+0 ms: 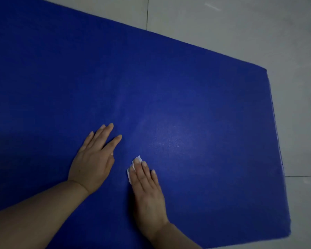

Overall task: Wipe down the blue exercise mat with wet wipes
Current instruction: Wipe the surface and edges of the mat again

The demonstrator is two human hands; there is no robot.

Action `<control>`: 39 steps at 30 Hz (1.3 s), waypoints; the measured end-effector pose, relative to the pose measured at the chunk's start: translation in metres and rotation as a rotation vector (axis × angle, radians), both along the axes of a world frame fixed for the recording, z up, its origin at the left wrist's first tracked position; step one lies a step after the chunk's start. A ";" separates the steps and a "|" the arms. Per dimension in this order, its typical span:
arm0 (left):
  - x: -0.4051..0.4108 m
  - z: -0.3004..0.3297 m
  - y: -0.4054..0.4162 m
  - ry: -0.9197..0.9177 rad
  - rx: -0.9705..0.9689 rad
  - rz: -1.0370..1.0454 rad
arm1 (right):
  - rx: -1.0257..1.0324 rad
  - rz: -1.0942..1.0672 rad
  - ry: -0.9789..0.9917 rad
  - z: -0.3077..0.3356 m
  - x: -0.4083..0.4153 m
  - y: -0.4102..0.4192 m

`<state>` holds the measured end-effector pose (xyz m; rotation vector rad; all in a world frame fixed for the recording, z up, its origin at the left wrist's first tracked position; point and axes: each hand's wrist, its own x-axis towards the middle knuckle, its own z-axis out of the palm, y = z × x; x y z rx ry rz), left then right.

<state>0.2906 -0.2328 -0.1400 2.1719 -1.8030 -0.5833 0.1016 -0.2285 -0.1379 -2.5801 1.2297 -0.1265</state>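
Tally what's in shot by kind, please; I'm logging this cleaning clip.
Blue exercise mat: 1
White wet wipe, under the right hand: 1
Hands, counting the left hand: 2
Total: 4

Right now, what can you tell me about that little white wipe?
The wipe is small, white and thin, like damp tissue. It lies flat on the blue mat, mostly hidden under the straight fingers of the right hand, which press it down. Only its crumpled edge peeks out past the fingertips and along the hand's left side.
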 end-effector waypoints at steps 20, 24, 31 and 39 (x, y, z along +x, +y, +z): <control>0.006 0.015 -0.002 -0.016 0.179 -0.088 | 0.011 -0.682 -0.045 -0.010 -0.099 -0.076; 0.006 0.015 -0.004 -0.011 0.202 -0.073 | -0.014 -0.670 -0.016 -0.006 -0.098 -0.079; 0.012 0.002 -0.001 0.009 0.066 -0.130 | 0.075 -0.695 0.019 0.006 -0.095 -0.074; 0.017 0.004 0.003 0.040 0.044 -0.137 | 0.227 -1.248 -0.412 0.119 -0.066 -0.042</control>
